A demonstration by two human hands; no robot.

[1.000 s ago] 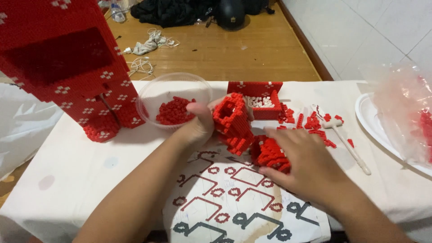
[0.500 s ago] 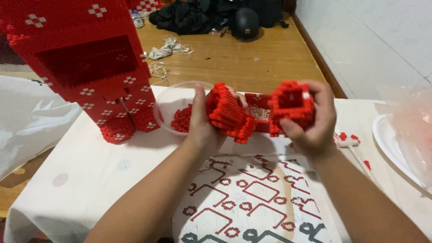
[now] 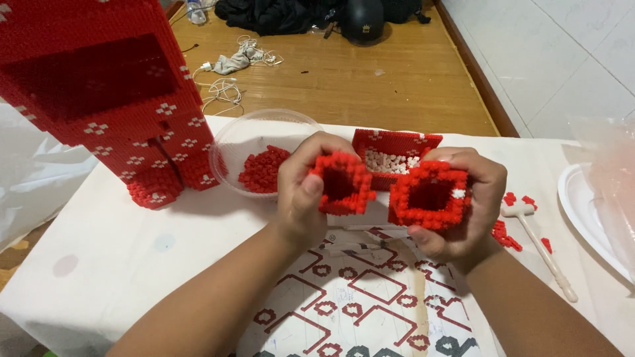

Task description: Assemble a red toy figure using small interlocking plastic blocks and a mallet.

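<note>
Red brick frames, two hollow squares, sit side by side above the worktop (image 3: 119, 264): the left hand (image 3: 307, 192) is clamped on the smaller frame (image 3: 340, 184), the right hand (image 3: 463, 211) on the larger frame (image 3: 430, 196) (one white stud showing). A clear bowl (image 3: 254, 142) of red bricks lies at ten o'clock from them.

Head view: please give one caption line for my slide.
Left hand and right hand each hold a hollow red brick section above the table.
</note>
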